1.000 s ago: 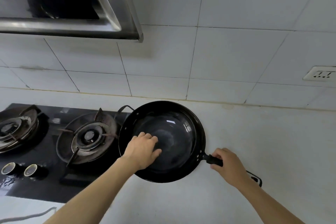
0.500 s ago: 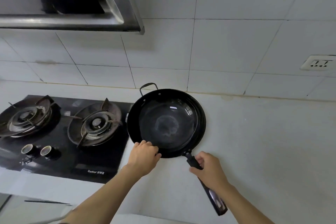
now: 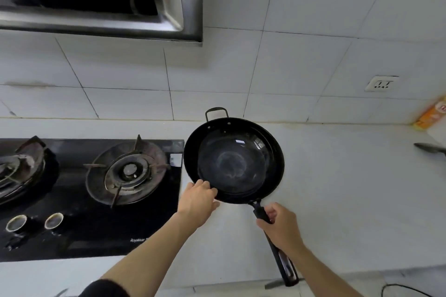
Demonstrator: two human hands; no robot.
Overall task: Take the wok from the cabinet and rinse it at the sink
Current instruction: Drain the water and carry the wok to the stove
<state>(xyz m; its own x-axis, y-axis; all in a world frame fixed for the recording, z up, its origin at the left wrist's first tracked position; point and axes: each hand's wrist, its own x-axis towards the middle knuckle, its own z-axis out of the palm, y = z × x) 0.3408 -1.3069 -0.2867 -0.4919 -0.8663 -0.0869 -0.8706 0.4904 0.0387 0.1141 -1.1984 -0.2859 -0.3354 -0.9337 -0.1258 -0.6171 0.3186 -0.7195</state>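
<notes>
Gripping the long handle [image 3: 261,212], the right hand [image 3: 281,228] has its fingers wrapped round it, while the left hand [image 3: 198,200] pinches the near rim of the wok [image 3: 234,160]. The wok sits on the white counter [image 3: 337,188] just right of the gas hob [image 3: 91,190], so the fetching looks finished. No sink or tap is visible; the rinse seems wholly undone.
</notes>
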